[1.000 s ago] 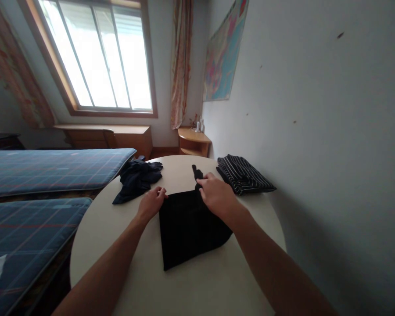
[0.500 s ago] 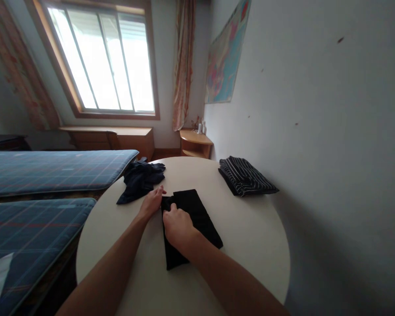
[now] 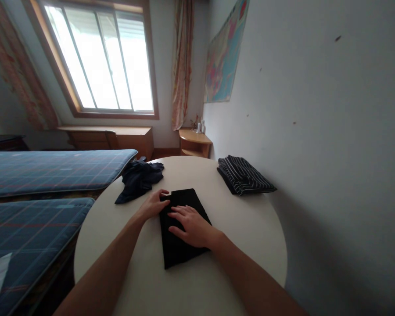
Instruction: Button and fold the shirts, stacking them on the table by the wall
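Note:
A black folded garment (image 3: 176,256) lies flat on the round cream table (image 3: 145,272), in front of me. My left hand (image 3: 153,204) touches its far left corner, thumb and fingers apart. Spread over the middle of the cloth is my right hand (image 3: 192,226), palm down, fingers stretched out. What kind of garment it is I cannot tell.
A crumpled dark navy cloth (image 3: 140,177) lies at the table's far left edge. Striped black folded clothes (image 3: 245,175) sit at the far right, near the wall (image 3: 316,153). Plaid mattresses (image 3: 36,224) stand left of the table.
My right hand has opened from a closed grip on the cloth and moved right, now lying flat. My left thumb has spread onto the cloth's corner.

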`<state>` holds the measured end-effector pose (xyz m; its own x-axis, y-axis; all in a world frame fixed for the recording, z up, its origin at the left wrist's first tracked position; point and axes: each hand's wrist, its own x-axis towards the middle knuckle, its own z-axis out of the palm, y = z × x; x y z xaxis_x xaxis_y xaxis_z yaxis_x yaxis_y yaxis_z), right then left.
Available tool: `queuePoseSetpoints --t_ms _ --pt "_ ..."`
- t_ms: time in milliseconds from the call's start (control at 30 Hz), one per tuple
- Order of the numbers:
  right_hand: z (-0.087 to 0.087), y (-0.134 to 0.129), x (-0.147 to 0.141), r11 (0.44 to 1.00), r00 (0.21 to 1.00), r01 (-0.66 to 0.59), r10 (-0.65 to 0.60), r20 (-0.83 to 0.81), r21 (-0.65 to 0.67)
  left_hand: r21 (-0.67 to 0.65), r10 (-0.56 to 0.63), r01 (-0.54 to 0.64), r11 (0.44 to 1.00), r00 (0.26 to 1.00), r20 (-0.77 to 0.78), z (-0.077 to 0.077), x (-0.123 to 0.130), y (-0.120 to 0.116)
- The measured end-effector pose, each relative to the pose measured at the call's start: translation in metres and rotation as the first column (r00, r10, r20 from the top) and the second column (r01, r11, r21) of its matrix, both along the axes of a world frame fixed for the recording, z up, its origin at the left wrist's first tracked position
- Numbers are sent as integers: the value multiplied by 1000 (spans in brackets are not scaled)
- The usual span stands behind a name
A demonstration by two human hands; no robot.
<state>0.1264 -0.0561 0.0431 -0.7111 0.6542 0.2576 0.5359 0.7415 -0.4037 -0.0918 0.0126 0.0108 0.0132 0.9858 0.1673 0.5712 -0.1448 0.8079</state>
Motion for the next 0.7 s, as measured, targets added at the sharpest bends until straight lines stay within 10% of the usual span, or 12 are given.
queuePoseSetpoints --t_ms 467,700 --pt "-10 7 2 987 983 161 -160 -87 0 93 17 17 996 936 -350 -3 12 -8" --pt "-5 30 40 699 698 714 -706 122 -34 115 58 -17 993 929 -365 -5 18 -11"
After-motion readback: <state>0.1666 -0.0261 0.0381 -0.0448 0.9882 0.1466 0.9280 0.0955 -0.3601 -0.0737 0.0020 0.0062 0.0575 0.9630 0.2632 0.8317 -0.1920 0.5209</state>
